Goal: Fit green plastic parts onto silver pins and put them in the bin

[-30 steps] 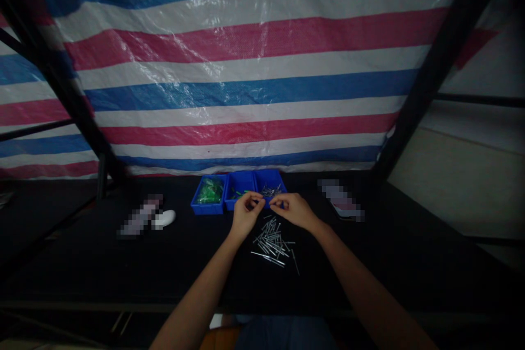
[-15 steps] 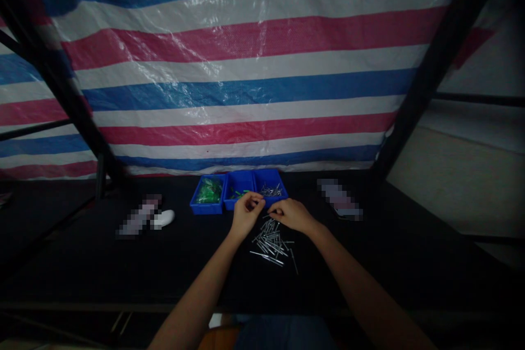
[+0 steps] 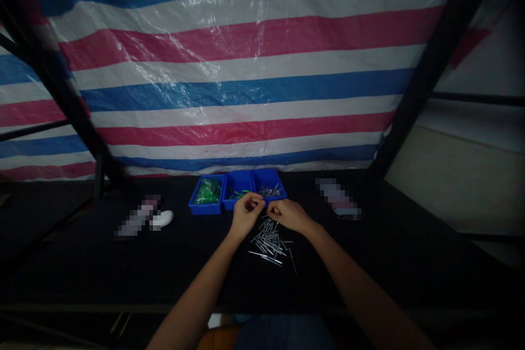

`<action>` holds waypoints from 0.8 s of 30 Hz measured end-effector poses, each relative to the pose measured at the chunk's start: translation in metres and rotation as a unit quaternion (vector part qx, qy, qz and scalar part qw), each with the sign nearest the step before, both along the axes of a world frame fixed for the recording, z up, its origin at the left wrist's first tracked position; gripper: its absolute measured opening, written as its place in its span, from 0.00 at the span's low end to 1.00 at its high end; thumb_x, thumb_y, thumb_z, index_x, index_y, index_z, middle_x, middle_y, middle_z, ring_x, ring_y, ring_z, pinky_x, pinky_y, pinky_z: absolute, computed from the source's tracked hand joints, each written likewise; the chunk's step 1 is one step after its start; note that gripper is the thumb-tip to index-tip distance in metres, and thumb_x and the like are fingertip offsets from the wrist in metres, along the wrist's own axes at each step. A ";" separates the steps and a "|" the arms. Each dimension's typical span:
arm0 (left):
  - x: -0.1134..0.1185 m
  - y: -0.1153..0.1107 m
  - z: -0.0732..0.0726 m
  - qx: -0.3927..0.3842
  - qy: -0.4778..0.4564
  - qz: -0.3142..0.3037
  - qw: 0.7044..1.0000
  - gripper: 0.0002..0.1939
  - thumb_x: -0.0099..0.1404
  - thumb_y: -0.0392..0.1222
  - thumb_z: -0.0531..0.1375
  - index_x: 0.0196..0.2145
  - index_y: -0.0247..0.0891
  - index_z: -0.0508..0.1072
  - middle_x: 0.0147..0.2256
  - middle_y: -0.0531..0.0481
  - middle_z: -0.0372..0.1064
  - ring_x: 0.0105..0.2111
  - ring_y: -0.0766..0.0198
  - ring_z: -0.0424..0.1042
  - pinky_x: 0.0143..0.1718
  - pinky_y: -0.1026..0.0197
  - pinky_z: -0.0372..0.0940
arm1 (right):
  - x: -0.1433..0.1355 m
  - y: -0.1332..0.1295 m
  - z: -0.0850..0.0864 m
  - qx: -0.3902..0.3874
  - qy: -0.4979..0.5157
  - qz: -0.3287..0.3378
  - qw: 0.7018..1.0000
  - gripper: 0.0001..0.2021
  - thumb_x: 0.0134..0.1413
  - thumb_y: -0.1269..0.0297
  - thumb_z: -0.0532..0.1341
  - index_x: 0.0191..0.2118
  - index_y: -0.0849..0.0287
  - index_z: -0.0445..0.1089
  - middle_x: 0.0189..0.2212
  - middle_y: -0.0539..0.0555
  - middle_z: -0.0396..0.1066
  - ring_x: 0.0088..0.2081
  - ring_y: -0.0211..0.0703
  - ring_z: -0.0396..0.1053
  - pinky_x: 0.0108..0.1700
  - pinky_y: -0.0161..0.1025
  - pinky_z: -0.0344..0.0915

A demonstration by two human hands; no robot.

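Note:
My left hand [image 3: 248,214] is closed in a pinch in front of the middle blue bin [image 3: 239,176], which holds a few small green pieces [image 3: 239,194]. Close beside it, my right hand [image 3: 289,213] is also closed, its fingertips near those of the left. What either hand pinches is too small and dark to make out. Just below the hands lies a loose pile of thin silvery metal rods [image 3: 268,243] on the black table. Behind the right hand, the right blue bin [image 3: 267,178] contains small metal pieces [image 3: 270,191].
The left blue bin [image 3: 205,209] holds a clear bag of green pieces [image 3: 208,191]. A white rounded object [image 3: 165,219] lies to the left, beside a blurred-out item [image 3: 139,217]. Another blurred item [image 3: 337,197] is at right. A striped plastic sheet [image 3: 246,82] hangs behind the black table [image 3: 184,268].
The right hand's fingers have drawn slightly closer together near the left fingertips. The whole view has shifted a little; the pile and bins look the same.

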State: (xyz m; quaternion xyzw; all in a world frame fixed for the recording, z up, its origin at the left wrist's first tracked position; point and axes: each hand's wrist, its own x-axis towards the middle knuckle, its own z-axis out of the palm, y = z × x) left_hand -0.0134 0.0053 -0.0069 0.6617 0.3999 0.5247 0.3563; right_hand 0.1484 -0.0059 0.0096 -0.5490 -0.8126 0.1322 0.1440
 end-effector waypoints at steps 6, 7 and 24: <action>0.001 0.001 -0.001 0.003 -0.015 -0.016 1.000 0.10 0.54 0.43 0.61 0.32 0.34 0.70 0.28 0.50 0.67 0.25 0.70 0.63 0.26 0.67 0.56 | -0.001 0.001 -0.006 0.019 -0.017 0.000 1.000 0.06 0.53 0.63 0.54 0.34 0.53 0.68 0.27 0.47 0.71 0.29 0.37 0.67 0.27 0.31 0.49; 0.001 0.001 -0.001 0.004 -0.018 -0.018 1.000 0.10 0.54 0.43 0.61 0.32 0.34 0.70 0.28 0.50 0.67 0.25 0.70 0.63 0.27 0.67 0.57 | -0.001 0.001 -0.006 0.023 -0.021 -0.001 1.000 0.07 0.53 0.63 0.54 0.35 0.52 0.68 0.27 0.47 0.71 0.29 0.37 0.67 0.27 0.32 0.50; 0.000 -0.004 0.007 -0.002 -0.015 -0.004 1.000 0.11 0.55 0.45 0.59 0.32 0.34 0.70 0.27 0.50 0.66 0.24 0.70 0.62 0.25 0.67 0.56 | 0.034 -0.012 0.013 -0.198 0.153 0.138 0.958 0.14 0.41 0.54 0.62 0.28 0.61 0.67 0.19 0.48 0.67 0.20 0.35 0.63 0.22 0.30 0.54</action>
